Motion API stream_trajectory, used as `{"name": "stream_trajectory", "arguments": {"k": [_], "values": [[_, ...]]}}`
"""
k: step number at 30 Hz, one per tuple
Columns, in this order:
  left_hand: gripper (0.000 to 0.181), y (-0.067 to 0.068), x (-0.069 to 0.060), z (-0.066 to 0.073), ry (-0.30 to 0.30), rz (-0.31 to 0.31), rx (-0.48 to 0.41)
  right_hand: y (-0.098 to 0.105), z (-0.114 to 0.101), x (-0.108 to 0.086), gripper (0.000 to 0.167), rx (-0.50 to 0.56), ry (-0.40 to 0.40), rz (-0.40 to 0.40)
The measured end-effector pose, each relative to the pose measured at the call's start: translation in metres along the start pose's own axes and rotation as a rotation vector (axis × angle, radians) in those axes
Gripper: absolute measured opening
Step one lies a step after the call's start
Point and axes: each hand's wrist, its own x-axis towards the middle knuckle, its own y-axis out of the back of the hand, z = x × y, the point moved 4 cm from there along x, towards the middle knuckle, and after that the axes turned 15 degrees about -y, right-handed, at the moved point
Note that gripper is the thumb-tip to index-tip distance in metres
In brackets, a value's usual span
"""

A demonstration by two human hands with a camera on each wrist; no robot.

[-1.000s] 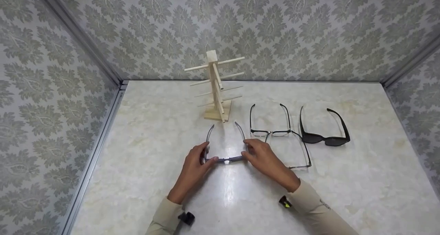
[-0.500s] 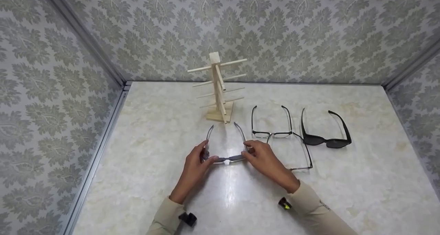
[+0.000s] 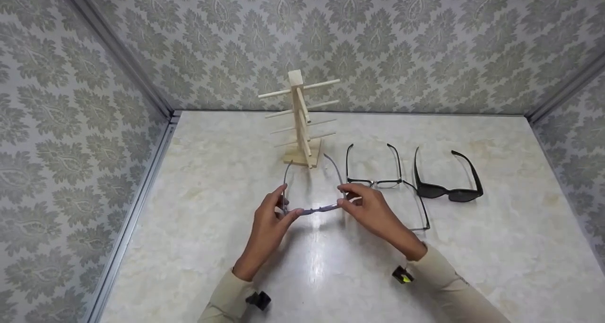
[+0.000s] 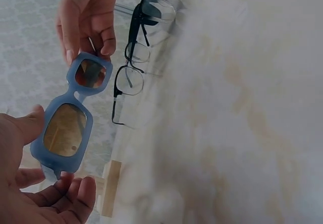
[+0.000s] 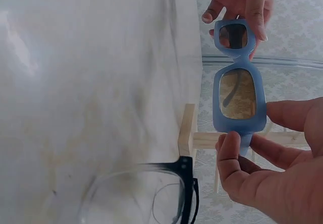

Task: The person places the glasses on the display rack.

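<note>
Blue-framed sunglasses (image 3: pixel 315 211) with brownish tinted lenses are held between both hands, temples open and pointing away from me. At their left hinge corner, my left hand (image 3: pixel 268 223) pinches the frame with thumb and fingers. My right hand (image 3: pixel 375 212) pinches the opposite corner. Both wrist views show the sunglasses (image 4: pixel 64 130) raised above the tabletop. Beyond them stands a wooden display rack (image 3: pixel 296 119) with several pegs, none bearing glasses. The temple tips reach close to the rack's base in the head view.
Right of the hands lie black half-rim eyeglasses (image 3: pixel 399 164), black sunglasses (image 3: pixel 464 195) and thin dark-framed eyeglasses (image 3: pixel 423 209), partly hidden by my right hand and forearm. Patterned walls (image 3: pixel 345 44) enclose the table (image 3: pixel 198 186) at the back and sides.
Both hands have lifted the blue sunglasses off the table and moved them slightly forward, toward the rack. The right hand has shifted a little to the right. The rack and other glasses stay put.
</note>
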Motion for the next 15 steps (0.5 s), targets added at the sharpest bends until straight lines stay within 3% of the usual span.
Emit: {"name": "stream_trajectory", "arguments": {"k": [7,15], "values": [[0.072,0.002,0.014,0.005,-0.026,0.029,0.009,0.008,-0.008,0.009,0.041,0.041,-0.010,0.015],[0.072,0.003,0.027,0.002,-0.006,0.044,0.010,0.012,-0.014,0.023,0.043,0.053,-0.013,0.007]]}}
